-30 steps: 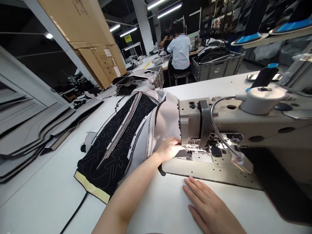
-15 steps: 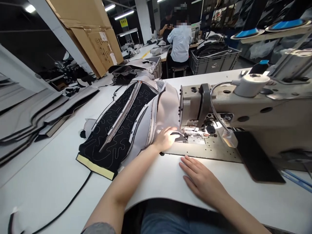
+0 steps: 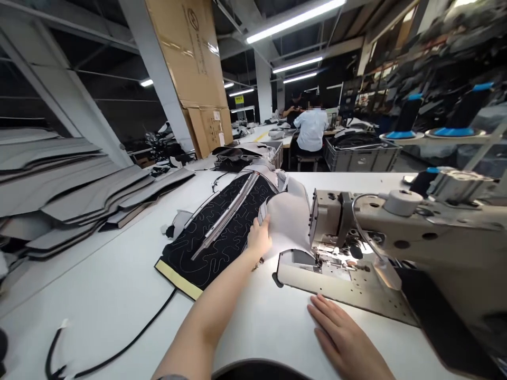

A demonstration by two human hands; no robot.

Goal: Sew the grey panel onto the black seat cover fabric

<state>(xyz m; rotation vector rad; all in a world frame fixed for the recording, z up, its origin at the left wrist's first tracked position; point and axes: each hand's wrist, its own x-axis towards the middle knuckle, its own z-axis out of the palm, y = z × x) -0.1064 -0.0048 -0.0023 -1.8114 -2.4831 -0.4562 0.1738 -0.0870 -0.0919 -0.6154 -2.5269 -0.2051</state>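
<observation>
My left hand (image 3: 259,238) has its fingers closed on the edge of a sewn seat cover, at its smooth light grey panel (image 3: 287,221). The cover's black backing (image 3: 225,237) lies on the table, with wavy stitching, a pale seam strip along its middle and a yellow band (image 3: 178,279) at the near end. Its grey panel reaches the sewing machine (image 3: 330,216), beside the lit needle area. My left fingertips are partly hidden by the fabric. My right hand (image 3: 344,330) lies flat on the white table, just in front of the machine's metal bed plate (image 3: 309,277).
Stacked grey panels (image 3: 91,184) lie on the left. A black cord (image 3: 134,338) curves over the near left table (image 3: 106,290). A tall cardboard box (image 3: 190,63) stands behind, and blue-based thread cones (image 3: 407,119) at the right. Two people sit farther back, near a grey crate (image 3: 360,158).
My left hand has moved left, away from the needle area, drawing the grey panel's near edge back over the cover. My right hand stays on the table. The view has tilted up.
</observation>
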